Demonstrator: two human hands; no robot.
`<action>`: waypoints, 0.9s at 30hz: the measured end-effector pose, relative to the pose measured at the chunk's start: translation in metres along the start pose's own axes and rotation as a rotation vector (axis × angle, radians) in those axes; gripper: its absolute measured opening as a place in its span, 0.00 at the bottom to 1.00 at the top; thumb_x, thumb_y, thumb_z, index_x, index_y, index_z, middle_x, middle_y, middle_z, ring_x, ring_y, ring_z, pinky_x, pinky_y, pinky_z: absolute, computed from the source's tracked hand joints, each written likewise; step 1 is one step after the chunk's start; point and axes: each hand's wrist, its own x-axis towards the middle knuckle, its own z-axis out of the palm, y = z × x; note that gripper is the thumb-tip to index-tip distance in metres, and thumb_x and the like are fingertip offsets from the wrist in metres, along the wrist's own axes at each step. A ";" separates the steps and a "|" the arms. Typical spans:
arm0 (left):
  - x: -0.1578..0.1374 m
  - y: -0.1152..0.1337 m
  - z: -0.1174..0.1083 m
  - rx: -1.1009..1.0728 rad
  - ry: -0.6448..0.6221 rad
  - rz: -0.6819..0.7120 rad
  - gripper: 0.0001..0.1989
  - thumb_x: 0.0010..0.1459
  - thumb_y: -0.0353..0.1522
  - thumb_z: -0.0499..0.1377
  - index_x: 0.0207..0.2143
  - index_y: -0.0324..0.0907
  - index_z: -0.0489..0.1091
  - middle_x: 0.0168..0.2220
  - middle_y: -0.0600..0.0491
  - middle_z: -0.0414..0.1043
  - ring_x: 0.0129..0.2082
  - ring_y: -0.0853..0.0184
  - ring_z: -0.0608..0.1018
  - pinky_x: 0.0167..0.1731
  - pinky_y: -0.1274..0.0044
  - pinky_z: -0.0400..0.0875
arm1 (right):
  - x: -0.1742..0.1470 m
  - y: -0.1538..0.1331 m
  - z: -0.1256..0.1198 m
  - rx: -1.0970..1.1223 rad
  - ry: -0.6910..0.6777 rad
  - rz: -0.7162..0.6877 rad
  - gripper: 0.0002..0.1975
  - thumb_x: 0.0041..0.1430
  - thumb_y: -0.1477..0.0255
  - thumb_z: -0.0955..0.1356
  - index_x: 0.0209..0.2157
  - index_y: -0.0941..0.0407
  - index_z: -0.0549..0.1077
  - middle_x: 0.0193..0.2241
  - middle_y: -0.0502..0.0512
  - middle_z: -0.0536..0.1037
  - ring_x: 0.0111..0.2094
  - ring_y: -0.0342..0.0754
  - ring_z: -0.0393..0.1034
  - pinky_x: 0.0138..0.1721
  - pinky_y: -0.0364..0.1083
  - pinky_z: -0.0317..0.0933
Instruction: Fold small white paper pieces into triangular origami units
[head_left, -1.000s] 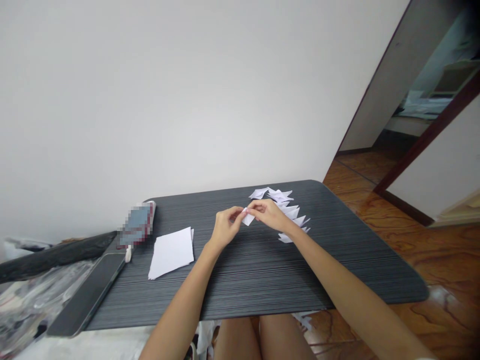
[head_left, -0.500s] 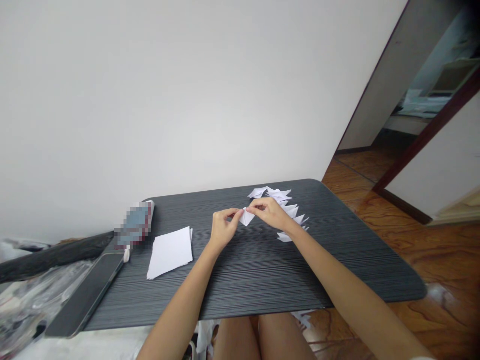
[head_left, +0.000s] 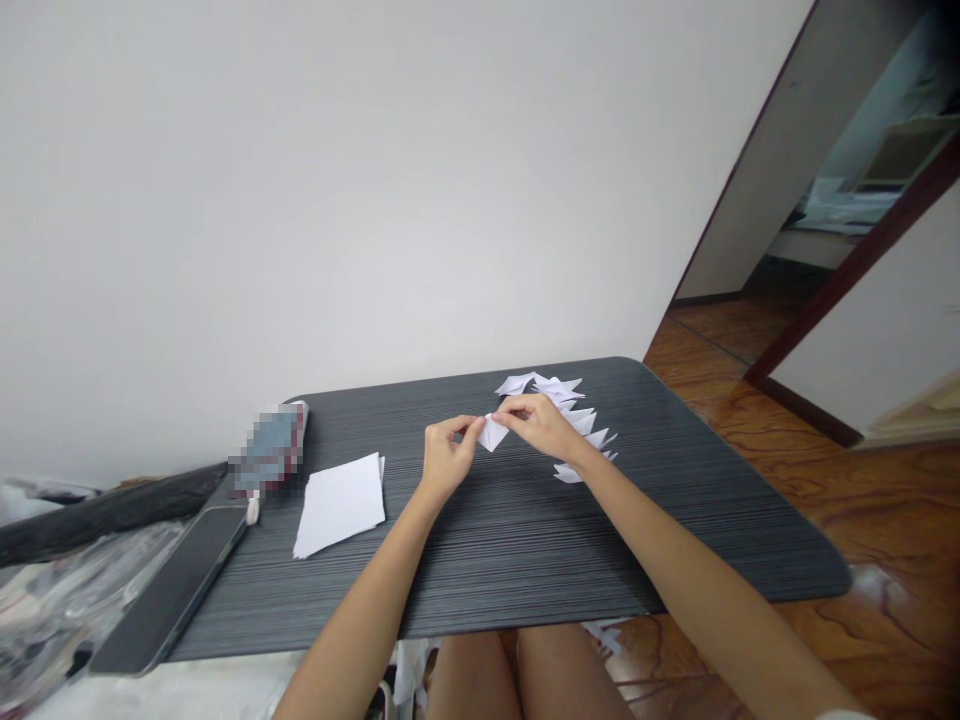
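Note:
A small folded piece of white paper (head_left: pixel 492 435) is held up between my two hands above the dark table (head_left: pixel 480 570). My left hand (head_left: pixel 450 455) pinches its left corner between thumb and fingers. On the opposite corner, my right hand (head_left: pixel 541 424) has a similar pinch. Several folded white paper pieces (head_left: pixel 581 421) with pointed ends lie in a row behind and beside my right hand, partly covered by it. To the left of my left forearm rests a stack of square white paper sheets (head_left: pixel 341 505).
A dark phone-like slab (head_left: pixel 176 590) lies at the table's left edge, near a blurred-out object (head_left: pixel 268 450) with a white plug. Beyond the left edge are a black roll (head_left: pixel 112 520) and clear plastic wrapping (head_left: pixel 112 590). A white wall (head_left: pixel 375 200) borders the far edge.
Both hands keep their pinch on the folded paper and stay almost in the same place. The whole view has shifted very slightly.

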 end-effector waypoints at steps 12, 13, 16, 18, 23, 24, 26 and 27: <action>0.007 -0.008 -0.003 -0.039 -0.093 0.009 0.12 0.52 0.36 0.54 0.28 0.37 0.72 0.28 0.51 0.74 0.27 0.69 0.72 0.29 0.79 0.65 | -0.001 0.000 -0.001 -0.095 -0.009 -0.086 0.09 0.51 0.72 0.65 0.22 0.60 0.72 0.18 0.50 0.68 0.21 0.40 0.58 0.23 0.40 0.51; 0.008 -0.008 -0.005 -0.046 -0.123 0.022 0.11 0.51 0.36 0.55 0.29 0.38 0.72 0.29 0.51 0.74 0.28 0.69 0.73 0.29 0.79 0.65 | -0.001 0.001 -0.002 -0.109 -0.019 -0.104 0.08 0.51 0.72 0.65 0.23 0.60 0.72 0.18 0.50 0.67 0.21 0.39 0.57 0.23 0.40 0.51; 0.010 -0.010 -0.008 -0.065 -0.180 0.034 0.10 0.50 0.36 0.56 0.27 0.38 0.72 0.28 0.50 0.73 0.28 0.69 0.73 0.27 0.80 0.66 | -0.001 0.003 -0.002 -0.121 -0.039 -0.136 0.07 0.50 0.71 0.65 0.24 0.60 0.73 0.18 0.49 0.67 0.21 0.39 0.57 0.23 0.40 0.50; 0.010 -0.010 -0.009 -0.090 -0.177 0.016 0.11 0.50 0.36 0.56 0.26 0.37 0.72 0.25 0.51 0.72 0.25 0.70 0.72 0.24 0.80 0.66 | -0.001 0.004 -0.002 -0.117 -0.033 -0.137 0.08 0.51 0.71 0.65 0.23 0.60 0.72 0.18 0.50 0.68 0.21 0.39 0.57 0.23 0.40 0.50; 0.007 -0.010 -0.004 -0.204 -0.143 -0.058 0.12 0.50 0.37 0.55 0.24 0.36 0.70 0.23 0.53 0.70 0.19 0.72 0.72 0.20 0.81 0.67 | -0.001 0.003 0.000 -0.094 -0.001 -0.112 0.09 0.51 0.72 0.65 0.21 0.60 0.71 0.18 0.49 0.67 0.21 0.39 0.56 0.23 0.40 0.50; 0.007 -0.010 -0.003 -0.216 -0.143 -0.064 0.12 0.50 0.37 0.55 0.24 0.36 0.69 0.23 0.53 0.69 0.19 0.72 0.73 0.20 0.80 0.67 | -0.001 0.002 0.000 -0.088 0.001 -0.107 0.09 0.51 0.72 0.65 0.21 0.60 0.71 0.18 0.49 0.67 0.21 0.39 0.56 0.23 0.40 0.50; 0.007 -0.011 -0.002 -0.228 -0.145 -0.071 0.12 0.50 0.37 0.55 0.24 0.36 0.69 0.23 0.53 0.69 0.20 0.71 0.74 0.21 0.80 0.68 | -0.001 0.002 0.000 -0.077 0.001 -0.097 0.09 0.51 0.71 0.65 0.21 0.60 0.71 0.18 0.49 0.67 0.21 0.39 0.56 0.22 0.40 0.50; 0.006 -0.011 -0.002 -0.231 -0.147 -0.073 0.11 0.50 0.37 0.55 0.24 0.36 0.69 0.23 0.53 0.69 0.20 0.71 0.74 0.21 0.80 0.68 | -0.001 0.002 0.000 -0.073 -0.001 -0.094 0.09 0.50 0.71 0.65 0.21 0.60 0.71 0.18 0.49 0.67 0.21 0.39 0.56 0.22 0.40 0.50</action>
